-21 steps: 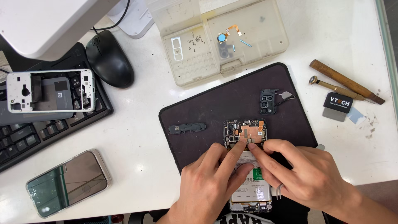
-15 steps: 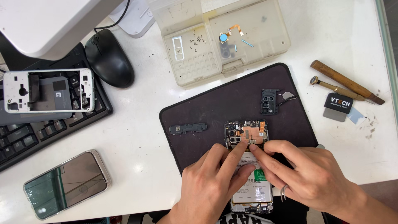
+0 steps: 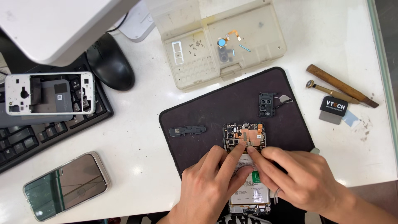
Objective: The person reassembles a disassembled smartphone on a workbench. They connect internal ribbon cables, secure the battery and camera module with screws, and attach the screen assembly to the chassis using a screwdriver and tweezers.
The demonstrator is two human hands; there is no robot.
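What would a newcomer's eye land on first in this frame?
Both hands, left hand and right hand, meet fingertips on the opened phone with exposed circuit board, on the dark rectangular work mat. Behind it sits a translucent plastic parts tray holding tiny screws.

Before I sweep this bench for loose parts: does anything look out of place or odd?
Yes. A white phone frame lies on top of the keyboard, covering keys. Small dark specks are scattered on the white table beside the wooden-handled tool. Both hands work on the opened phone.
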